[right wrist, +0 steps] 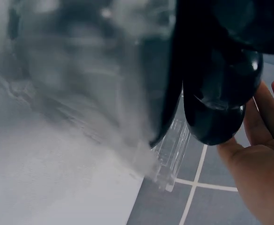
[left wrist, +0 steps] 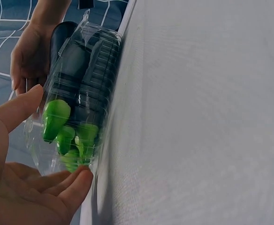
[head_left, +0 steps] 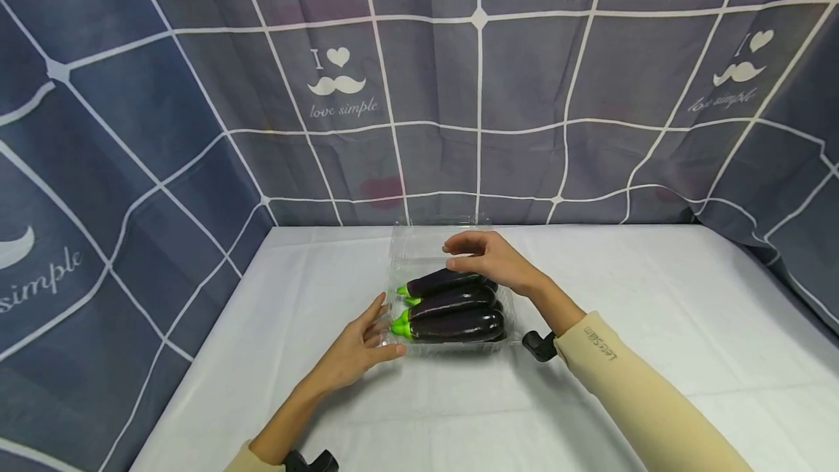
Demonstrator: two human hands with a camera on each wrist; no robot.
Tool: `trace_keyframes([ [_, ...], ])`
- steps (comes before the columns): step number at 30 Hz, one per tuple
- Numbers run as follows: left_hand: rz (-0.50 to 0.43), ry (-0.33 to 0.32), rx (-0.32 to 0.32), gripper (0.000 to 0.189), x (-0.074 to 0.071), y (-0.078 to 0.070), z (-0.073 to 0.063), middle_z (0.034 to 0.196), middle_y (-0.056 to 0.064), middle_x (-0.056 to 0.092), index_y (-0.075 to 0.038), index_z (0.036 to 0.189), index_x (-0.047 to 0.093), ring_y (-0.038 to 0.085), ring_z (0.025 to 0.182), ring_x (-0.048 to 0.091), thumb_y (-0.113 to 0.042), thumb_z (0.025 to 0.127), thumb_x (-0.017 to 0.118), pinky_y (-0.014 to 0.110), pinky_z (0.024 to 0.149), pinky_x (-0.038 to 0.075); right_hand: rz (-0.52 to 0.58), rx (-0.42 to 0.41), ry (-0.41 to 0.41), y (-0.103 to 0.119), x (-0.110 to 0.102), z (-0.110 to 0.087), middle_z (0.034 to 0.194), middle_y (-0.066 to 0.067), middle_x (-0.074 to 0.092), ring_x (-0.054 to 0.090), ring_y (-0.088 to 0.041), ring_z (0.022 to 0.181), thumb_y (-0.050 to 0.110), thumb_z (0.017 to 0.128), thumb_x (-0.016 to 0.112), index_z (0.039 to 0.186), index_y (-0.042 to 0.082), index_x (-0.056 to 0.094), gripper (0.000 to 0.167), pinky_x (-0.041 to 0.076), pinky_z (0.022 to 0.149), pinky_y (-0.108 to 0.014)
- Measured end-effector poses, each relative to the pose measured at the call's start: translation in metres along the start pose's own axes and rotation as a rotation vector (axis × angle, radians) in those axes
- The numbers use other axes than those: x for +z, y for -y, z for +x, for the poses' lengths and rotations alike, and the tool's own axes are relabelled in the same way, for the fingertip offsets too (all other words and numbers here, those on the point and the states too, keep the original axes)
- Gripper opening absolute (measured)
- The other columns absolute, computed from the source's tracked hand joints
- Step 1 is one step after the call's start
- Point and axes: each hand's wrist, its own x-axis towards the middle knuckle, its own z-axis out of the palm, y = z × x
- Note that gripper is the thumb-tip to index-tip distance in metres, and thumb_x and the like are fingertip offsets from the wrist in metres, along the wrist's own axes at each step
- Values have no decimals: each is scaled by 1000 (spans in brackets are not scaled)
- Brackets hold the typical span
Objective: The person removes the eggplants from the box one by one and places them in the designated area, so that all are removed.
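Several glossy dark eggplants with bright green caps lie side by side in a clear plastic clamshell box. Their caps point left in the head view. The box's hinged lid stands raised at the back. My left hand is at the box's left end, thumb and fingers spread around the corner, fingertips right at the plastic. Above the rearmost eggplant, my right hand reaches with relaxed fingers. In the right wrist view, its thumb is right at the rounded end of an eggplant.
The box rests on a white-covered table, near its far edge. A dark checked curtain with white lines hangs behind and along both sides. Black wrist mounts sit at both sleeves.
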Motion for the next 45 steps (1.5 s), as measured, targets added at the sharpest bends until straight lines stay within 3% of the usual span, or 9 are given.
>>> trace_keyframes([
  [7,-3,-2,-12,99,2,2,-2,157,24,23,-6,159,7,39,139,35,-22,90,76,41,108,40,-75,-1,37,2,5,4,127,-11,64,57,-28,121,22,89,73,128,5,63,44,47,102,-42],
  [12,-1,-10,-16,99,2,2,-2,157,24,24,-6,159,8,39,139,34,-23,90,76,43,109,39,-104,-3,63,-5,7,6,129,-11,62,53,-35,125,23,90,73,132,4,61,48,45,104,-44],
  [20,8,-7,-9,98,2,2,-2,157,24,23,-6,159,7,38,140,34,-21,90,75,44,111,37,-155,22,104,-14,9,2,134,-11,59,56,-26,123,24,91,72,137,4,57,52,45,104,-46],
  [31,5,-15,-19,98,2,1,-2,157,24,24,-7,159,7,39,140,33,-21,90,75,45,111,36,-182,-44,125,-15,10,3,134,-15,60,55,-30,123,18,92,71,133,0,61,45,44,104,-49],
  [45,0,-13,-23,99,2,3,0,156,25,25,-8,159,7,40,139,34,-21,89,76,44,109,39,-217,-49,108,-18,12,4,131,-12,62,53,-29,126,9,92,68,130,0,64,39,42,106,-48],
])
